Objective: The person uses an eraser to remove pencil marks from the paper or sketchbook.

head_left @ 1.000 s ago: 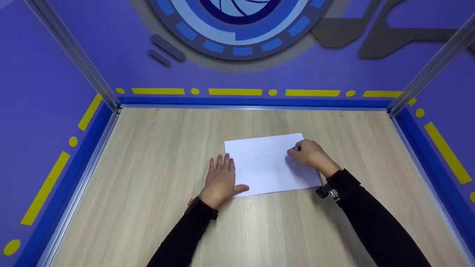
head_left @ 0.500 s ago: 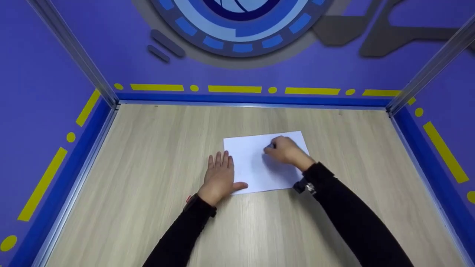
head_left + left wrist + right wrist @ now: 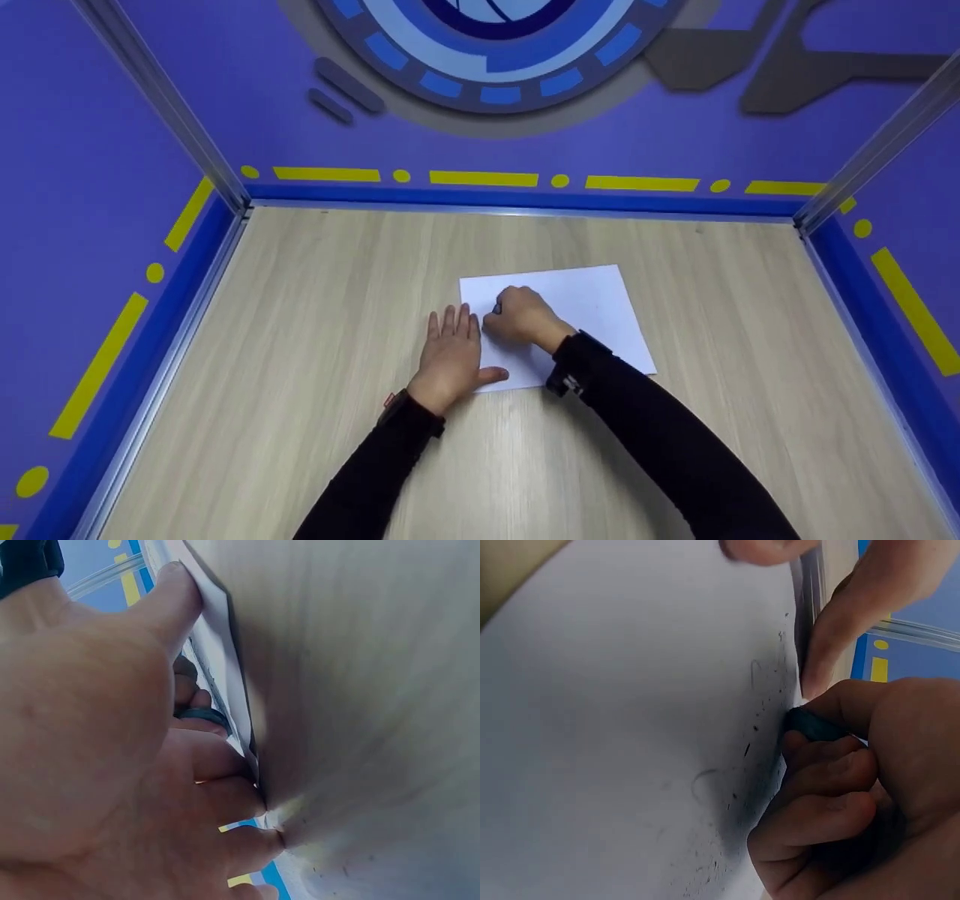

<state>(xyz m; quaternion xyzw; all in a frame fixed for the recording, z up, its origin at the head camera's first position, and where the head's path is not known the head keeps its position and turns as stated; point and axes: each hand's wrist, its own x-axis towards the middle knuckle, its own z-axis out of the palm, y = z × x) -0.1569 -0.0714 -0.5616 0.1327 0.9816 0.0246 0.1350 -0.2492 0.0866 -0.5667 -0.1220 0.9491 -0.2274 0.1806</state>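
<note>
A white sheet of paper (image 3: pixel 600 307) lies on the wooden table. My left hand (image 3: pixel 448 366) rests on its left edge, fingers straight and thumb spread over the lower left corner. My right hand (image 3: pixel 523 315) is on the left part of the sheet, close to the left fingers. Between its thumb and curled fingers it pinches a small dark blue-green eraser (image 3: pixel 815 726), mostly covered by the fingers. In the right wrist view, dark crumbs (image 3: pixel 735 796) and faint curved pencil marks (image 3: pixel 703 784) show on the paper.
The table (image 3: pixel 337 315) is bounded by a blue-purple back wall (image 3: pixel 480 157) with yellow dashes and by similar side walls. Metal rails run along the edges. Black straps with small devices sit on both wrists.
My right hand has slid left across the paper with the eraser, from the right side to beside the left hand. The left hand stays in place on the paper.
</note>
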